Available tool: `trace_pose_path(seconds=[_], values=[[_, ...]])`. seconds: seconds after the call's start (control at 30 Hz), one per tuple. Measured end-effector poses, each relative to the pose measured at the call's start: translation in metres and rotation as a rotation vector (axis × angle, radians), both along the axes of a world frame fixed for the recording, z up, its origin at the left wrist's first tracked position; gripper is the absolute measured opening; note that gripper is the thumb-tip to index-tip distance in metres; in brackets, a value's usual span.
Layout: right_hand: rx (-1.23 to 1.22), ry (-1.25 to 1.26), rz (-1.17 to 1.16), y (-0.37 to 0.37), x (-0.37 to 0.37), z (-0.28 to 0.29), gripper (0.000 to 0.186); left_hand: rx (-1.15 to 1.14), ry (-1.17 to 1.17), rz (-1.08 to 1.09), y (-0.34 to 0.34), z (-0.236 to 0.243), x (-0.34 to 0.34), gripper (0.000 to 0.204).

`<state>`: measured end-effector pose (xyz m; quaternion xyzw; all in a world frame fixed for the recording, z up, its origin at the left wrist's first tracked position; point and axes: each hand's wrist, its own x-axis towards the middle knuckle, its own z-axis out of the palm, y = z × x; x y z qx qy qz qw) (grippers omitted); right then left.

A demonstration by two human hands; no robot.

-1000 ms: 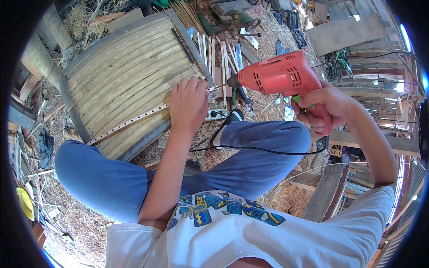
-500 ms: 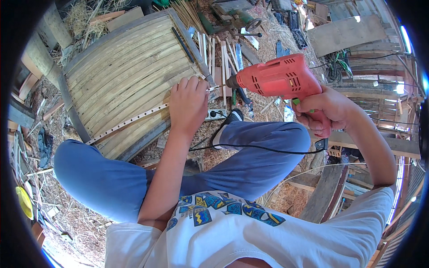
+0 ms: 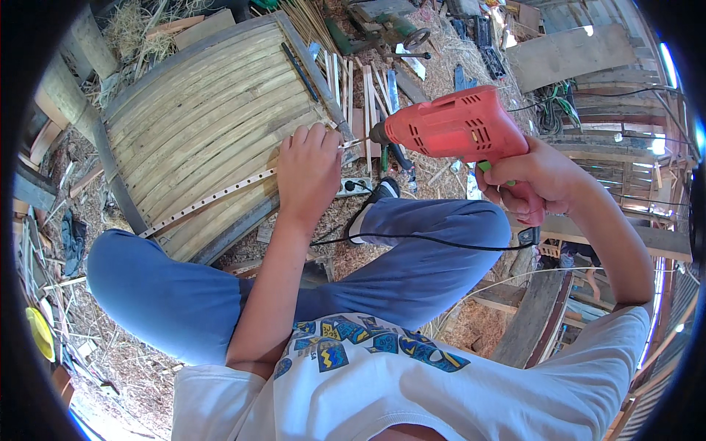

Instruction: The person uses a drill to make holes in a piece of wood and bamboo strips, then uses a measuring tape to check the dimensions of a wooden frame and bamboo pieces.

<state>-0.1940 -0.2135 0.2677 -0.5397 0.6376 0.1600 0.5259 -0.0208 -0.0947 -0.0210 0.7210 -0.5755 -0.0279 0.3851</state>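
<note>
Drilling is the step in hand, by the look of it — one red electric drill [image 3: 456, 128] is aimed with its bit at the near end of one thin pale strip [image 3: 213, 198], already dotted with a row of small holes. That strip lies slantwise across the lower part of one large slatted bamboo panel [image 3: 198, 125], which rests on the straw-littered floor [image 3: 110, 353] just beyond the person's knees.

The left hand [image 3: 309, 173] lies flat, fingers spread and pressing down on the strip at the panel's lower right corner, right beside the bit. The right hand [image 3: 540, 180] is wrapped tight about the drill's grip, to the right of the panel and above the right knee; whether a finger bears on the green trigger I cannot tell.

A fair judgement of the next move: the bit wants to meet the strip squarely, close to the holding fingers but clear of them, with steady downward pressure from the left hand.

One black cord [image 3: 426, 239] trails from the drill over the right thigh. Several loose thin sticks [image 3: 368, 95] — too jumbled to count — lie just beyond the panel's right edge.
</note>
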Motion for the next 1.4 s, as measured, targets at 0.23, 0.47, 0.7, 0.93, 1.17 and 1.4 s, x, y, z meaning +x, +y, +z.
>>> trace_pose_path(seconds=[0.23,0.47,0.7,0.93,1.17,1.4], values=[[0.017,0.076,0.015,-0.005,0.008,0.006,0.037,-0.032,-0.016,0.009,-0.001,-0.003,-0.001,0.020],[0.042,0.059,0.053,-0.009,0.010,0.006,0.048,-0.025,-0.014,0.008,-0.001,-0.004,-0.001,0.018],[0.011,0.007,-0.033,-0.008,0.011,0.005,0.031,-0.037,-0.007,0.009,-0.001,-0.004,-0.001,0.017],[0.012,0.042,0.028,-0.008,0.011,0.004,0.047,-0.050,-0.005,0.008,-0.001,-0.004,-0.001,0.018],[-0.019,0.061,0.066,0.003,0.016,0.005,0.045,-0.065,0.015,0.016,-0.001,-0.002,-0.001,0.019],[-0.016,0.035,0.076,-0.002,0.015,0.004,0.046,-0.038,-0.009,0.004,-0.001,-0.005,-0.001,0.019]])
